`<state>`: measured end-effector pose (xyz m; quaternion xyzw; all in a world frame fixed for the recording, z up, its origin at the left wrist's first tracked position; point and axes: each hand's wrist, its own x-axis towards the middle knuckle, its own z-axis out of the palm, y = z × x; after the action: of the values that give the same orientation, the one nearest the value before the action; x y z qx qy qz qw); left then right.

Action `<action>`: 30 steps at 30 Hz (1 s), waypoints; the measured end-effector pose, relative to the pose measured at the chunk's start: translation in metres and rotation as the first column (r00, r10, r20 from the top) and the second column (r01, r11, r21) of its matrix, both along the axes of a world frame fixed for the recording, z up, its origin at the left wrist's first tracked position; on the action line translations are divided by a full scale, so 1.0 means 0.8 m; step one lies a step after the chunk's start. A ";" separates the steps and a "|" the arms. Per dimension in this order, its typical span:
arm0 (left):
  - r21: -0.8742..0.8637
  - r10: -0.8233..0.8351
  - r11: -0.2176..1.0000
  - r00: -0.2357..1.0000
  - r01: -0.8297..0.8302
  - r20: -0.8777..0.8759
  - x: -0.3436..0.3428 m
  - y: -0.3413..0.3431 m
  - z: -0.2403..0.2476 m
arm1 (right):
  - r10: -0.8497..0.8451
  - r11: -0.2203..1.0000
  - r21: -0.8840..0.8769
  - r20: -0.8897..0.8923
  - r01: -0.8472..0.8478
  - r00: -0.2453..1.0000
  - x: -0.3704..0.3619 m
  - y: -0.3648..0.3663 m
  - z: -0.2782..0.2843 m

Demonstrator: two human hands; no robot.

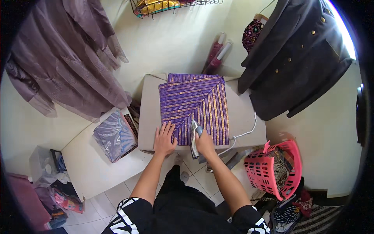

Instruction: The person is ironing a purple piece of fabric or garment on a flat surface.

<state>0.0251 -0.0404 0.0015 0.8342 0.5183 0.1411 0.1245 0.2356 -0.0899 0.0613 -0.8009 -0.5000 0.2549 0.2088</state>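
Iron [193,135]: gripped, right hand [205,142] closed | left hand [164,141]: open, fingers spread, on purple-gold striped cloth [191,102] | pressing: apparently underway; cloth laid flat, finished portion indeterminate

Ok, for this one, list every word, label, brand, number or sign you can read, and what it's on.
Black T-shirt sleeves: bold white letter-like print, folded and cut off; no whole word can be read.
Clothes iron: no legible marking.
Otherwise, no readable text.
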 end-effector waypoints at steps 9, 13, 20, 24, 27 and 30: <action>-0.058 0.144 0.989 0.979 -0.136 0.145 0.001 0.005 -0.002 | -0.003 0.996 0.088 -0.030 0.006 1.000 0.000 0.030 0.008; -0.064 0.291 0.957 0.948 -0.284 0.126 -0.008 0.039 -0.006 | 0.088 0.991 0.101 -0.012 -0.087 0.996 -0.024 0.091 0.027; -0.016 0.105 0.994 0.994 -0.105 -0.010 -0.023 0.093 0.005 | 0.186 0.983 -0.004 -0.025 -0.186 0.982 -0.058 0.172 0.006; -0.019 0.082 0.996 0.994 -0.084 -0.067 -0.026 0.096 0.006 | 0.211 0.977 -0.039 -0.008 -0.211 0.978 -0.065 0.172 0.009; -0.034 0.081 0.996 0.991 -0.085 -0.111 -0.025 0.100 0.007 | 0.217 0.976 -0.027 0.035 -0.216 0.976 -0.066 0.188 0.002; -0.064 0.073 0.995 0.989 -0.082 -0.130 -0.024 0.103 0.009 | 0.212 0.977 -0.025 0.054 -0.211 0.976 -0.067 0.213 -0.001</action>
<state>0.0056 0.0417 0.0088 0.8158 0.5619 0.0743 0.1146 0.1817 0.0805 0.0609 -0.7521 -0.5854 0.2578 0.1587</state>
